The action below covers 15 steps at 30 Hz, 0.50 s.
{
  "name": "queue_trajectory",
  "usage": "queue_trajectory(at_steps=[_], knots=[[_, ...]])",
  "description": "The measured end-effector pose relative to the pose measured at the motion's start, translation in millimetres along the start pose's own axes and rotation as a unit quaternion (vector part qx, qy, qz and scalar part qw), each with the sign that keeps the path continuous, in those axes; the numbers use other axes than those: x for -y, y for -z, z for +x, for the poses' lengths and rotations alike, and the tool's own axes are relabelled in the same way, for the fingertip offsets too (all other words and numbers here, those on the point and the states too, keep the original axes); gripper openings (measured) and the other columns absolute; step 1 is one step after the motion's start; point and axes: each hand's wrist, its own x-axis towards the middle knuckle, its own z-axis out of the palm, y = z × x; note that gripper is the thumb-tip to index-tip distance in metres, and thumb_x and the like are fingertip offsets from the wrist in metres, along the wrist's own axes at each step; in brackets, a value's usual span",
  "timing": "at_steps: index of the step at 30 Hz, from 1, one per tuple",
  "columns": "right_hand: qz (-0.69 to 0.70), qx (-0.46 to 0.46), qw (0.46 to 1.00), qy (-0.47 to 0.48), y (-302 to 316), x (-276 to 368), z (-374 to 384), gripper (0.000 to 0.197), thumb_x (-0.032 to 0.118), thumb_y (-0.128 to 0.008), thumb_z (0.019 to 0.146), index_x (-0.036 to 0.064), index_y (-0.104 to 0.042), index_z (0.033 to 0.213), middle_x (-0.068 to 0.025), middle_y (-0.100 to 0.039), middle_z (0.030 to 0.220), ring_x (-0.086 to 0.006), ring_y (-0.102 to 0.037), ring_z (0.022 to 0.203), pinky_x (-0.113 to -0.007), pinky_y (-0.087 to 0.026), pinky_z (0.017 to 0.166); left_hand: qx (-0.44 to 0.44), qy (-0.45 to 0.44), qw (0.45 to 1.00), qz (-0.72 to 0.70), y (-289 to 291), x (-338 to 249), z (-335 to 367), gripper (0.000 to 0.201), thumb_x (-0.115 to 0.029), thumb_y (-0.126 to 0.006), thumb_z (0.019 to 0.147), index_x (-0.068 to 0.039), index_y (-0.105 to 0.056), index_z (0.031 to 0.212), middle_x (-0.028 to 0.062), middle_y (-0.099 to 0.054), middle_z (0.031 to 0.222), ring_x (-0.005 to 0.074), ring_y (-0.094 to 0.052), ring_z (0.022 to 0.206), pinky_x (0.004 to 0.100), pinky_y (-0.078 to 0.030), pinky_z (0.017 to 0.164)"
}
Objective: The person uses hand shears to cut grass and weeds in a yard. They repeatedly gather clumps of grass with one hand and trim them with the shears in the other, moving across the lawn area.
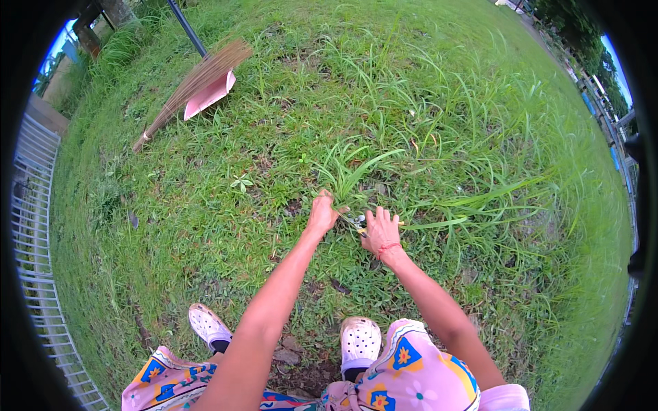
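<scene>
My left hand (322, 212) is closed round the base of a clump of long-bladed grass (348, 177), whose leaves fan out above my fingers. Close beside it on the right, my right hand (381, 231), with a red band at the wrist, grips what look like small pruning shears (361, 220). Their metal end points toward the grass stems by my left hand. My fingers cover most of the handles, so how far the blades are apart cannot be made out.
A stick broom (195, 83) lies across a pink long-handled dustpan (211, 98) at the far left. Taller grass (490, 195) spreads to the right. A white barred fence (41, 260) runs along the left edge. My white clogs (360, 340) stand on the ground near me.
</scene>
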Motion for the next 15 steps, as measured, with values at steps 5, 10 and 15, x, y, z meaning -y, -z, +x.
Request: queue_trajectory(at_steps=[5,10,15], knots=[[0.097,0.069,0.993,0.019,0,-5,2,0.048,0.028,-0.073,0.066,0.0010,-0.054,0.101,-0.0165,-0.058,0.099,-0.0319,-0.060,0.092,-0.042,-0.051,0.077,0.017,0.034,0.978,0.204,18,-10,5,0.046,-0.031,-0.080,0.068,-0.002,-0.067,0.102,0.0186,-0.068,0.095,0.0269,-0.066,0.086,0.0373,-0.050,0.078],[0.111,0.039,0.993,0.009,20,-27,-19,0.049,0.028,-0.073,0.066,0.0014,-0.055,0.102,-0.0153,-0.055,0.105,-0.0310,-0.056,0.099,-0.043,-0.046,0.081,-0.040,0.152,0.977,0.144,43,-31,7,0.047,-0.038,-0.084,0.065,0.000,-0.068,0.087,0.0149,-0.068,0.079,0.0218,-0.063,0.073,0.0351,-0.049,0.072],[0.041,-0.005,0.997,0.067,6,6,21,0.048,0.027,-0.072,0.066,-0.0004,-0.055,0.102,-0.0146,-0.053,0.106,-0.0299,-0.052,0.103,-0.042,-0.041,0.083,-0.021,0.109,0.966,0.234,41,-36,7,0.052,-0.039,-0.086,0.061,0.005,-0.060,0.070,0.0120,-0.065,0.067,0.0178,-0.059,0.063,0.0350,-0.049,0.067]])
